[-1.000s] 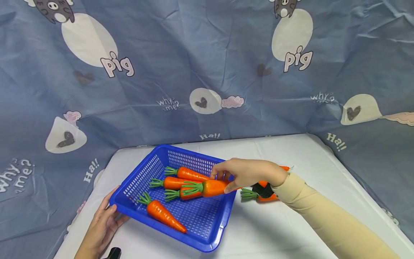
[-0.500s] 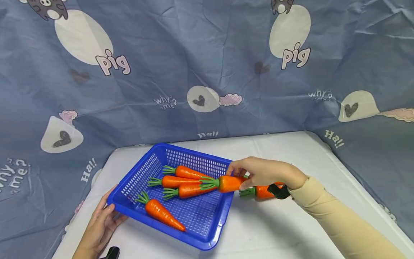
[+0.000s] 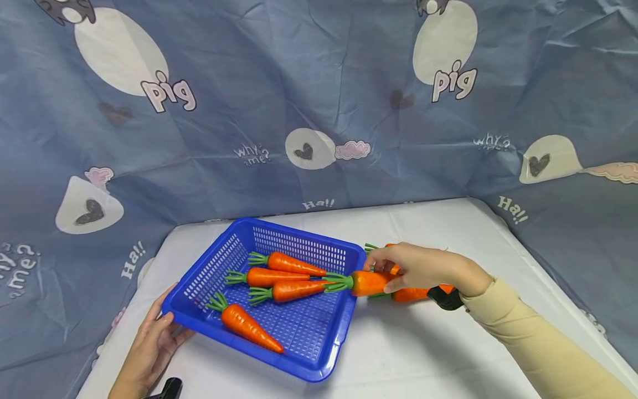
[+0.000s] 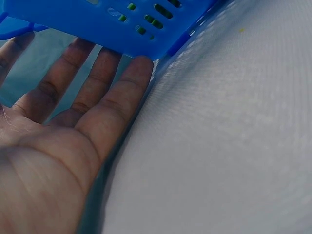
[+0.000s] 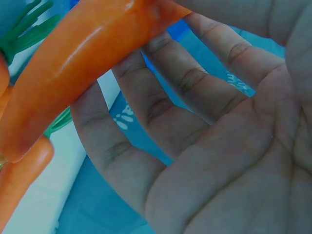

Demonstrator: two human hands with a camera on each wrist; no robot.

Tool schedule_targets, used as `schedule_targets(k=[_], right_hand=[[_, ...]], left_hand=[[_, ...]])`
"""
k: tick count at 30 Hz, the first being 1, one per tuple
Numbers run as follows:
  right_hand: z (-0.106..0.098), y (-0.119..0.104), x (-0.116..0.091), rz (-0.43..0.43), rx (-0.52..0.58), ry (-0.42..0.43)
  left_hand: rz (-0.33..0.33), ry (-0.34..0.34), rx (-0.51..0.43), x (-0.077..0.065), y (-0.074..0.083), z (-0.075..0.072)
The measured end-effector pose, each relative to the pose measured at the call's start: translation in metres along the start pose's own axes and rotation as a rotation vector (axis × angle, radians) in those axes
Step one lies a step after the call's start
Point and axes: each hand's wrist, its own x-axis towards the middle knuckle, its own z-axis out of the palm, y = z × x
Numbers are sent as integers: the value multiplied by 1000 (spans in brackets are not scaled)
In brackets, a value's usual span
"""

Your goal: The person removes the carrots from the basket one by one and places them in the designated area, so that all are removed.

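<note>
My right hand (image 3: 416, 266) holds an orange carrot (image 3: 367, 284) between thumb and fingers, over the right rim of a blue plastic basket (image 3: 249, 346). Its green stalks point left, overlapping the basket's inside in the head view. In the right wrist view, the carrot (image 5: 73, 63) lies across the fingertips. Several more carrots lie in the basket: one alone near the front (image 3: 249, 327), the others grouped behind it. At the basket's front left corner, my left hand (image 3: 152, 343) has its thumb at the rim and its fingers against the outer wall.
Beyond the basket's right side, more carrots (image 3: 411, 295) lie on the white table (image 3: 399, 354), partly hidden by my right hand. A blue patterned cloth (image 3: 319, 111) hangs behind the table. My wrists carry black straps (image 3: 445, 298).
My right hand has moved right with the carrot, from over the basket's inside to its right rim. My left hand stays at the corner. The head view has shifted slightly.
</note>
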Motion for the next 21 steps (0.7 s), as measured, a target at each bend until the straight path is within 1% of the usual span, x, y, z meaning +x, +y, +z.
schedule_targets(k=[4, 11, 15, 18, 21], right_hand=[[0, 4, -9, 17, -4, 11], [-1, 20, -32, -5, -12, 29], [2, 32, -43, -4, -5, 46], [3, 38, -49, 2, -2, 63], [4, 41, -54, 23, 13, 69]], left_hand=[[-2, 9, 3, 0, -1, 0], [4, 27, 4, -1, -5, 4], [11, 9, -2, -1, -4, 4], [15, 9, -3, 0, -2, 4], [11, 25, 1, -1, -1, 2]])
